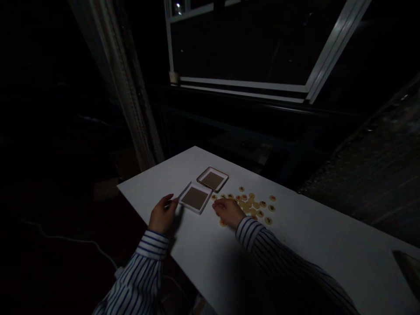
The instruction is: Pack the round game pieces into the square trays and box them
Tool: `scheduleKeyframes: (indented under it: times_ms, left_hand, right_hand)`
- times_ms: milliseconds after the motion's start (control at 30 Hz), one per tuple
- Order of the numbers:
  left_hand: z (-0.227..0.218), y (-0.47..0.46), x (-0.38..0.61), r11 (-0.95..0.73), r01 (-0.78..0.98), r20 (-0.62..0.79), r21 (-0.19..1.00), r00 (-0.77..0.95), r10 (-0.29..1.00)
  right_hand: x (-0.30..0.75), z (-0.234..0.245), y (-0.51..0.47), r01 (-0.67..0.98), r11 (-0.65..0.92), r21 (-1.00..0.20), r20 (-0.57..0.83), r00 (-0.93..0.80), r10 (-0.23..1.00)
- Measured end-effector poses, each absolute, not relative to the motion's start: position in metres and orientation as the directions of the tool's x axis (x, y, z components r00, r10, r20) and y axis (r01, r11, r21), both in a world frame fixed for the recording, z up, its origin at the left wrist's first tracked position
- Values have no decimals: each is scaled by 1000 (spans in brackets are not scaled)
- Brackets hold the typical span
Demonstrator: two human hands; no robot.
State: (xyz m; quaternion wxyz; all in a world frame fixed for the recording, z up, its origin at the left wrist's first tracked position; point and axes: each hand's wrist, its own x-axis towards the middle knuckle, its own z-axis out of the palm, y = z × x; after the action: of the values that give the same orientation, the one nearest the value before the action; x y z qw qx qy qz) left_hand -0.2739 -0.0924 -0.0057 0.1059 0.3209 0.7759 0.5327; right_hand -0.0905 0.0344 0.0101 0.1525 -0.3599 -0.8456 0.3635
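On the white table, an open shallow box half [201, 211] with a brown inner base lies flat, and its matching half [224, 185] adjoins it at the back right. My left hand [163, 215] is at the near box half's left corner, thumb and forefinger a little apart; the thumb tip meets or nearly meets the rim. Over the left side of a scatter of round xiangqi pieces [263, 204], my right hand [229, 211] has its fingers drawn together in a pinch. Whatever lies between those fingertips is hidden. Several pieces show red or black characters; others look plain.
The white table [203, 245] ends in a corner at the far left. A dark flat object [408, 269] lies at its right edge. Beyond stand a window frame [243, 83] and a curtain [126, 83]. A white cable [78, 240] runs across the dark floor.
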Motion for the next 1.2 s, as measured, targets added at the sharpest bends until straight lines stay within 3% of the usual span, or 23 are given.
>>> scheduleKeyframes:
  times_ms: [300,533,1200]
  left_hand:
    - [-6,-71,-294,332,450,117,829,-720,684]
    - [-5,-56,-303,440,662,129,607,-628,768]
    - [-1,-50,-302,452,705,52,546,-567,822]
  right_hand:
    - [-119,11,38,609,505,-612,-25,-654,756]
    - [-132,10,42,653,434,-620,-101,-616,782]
    - [-146,-16,55,645,236,-727,-209,-535,818]
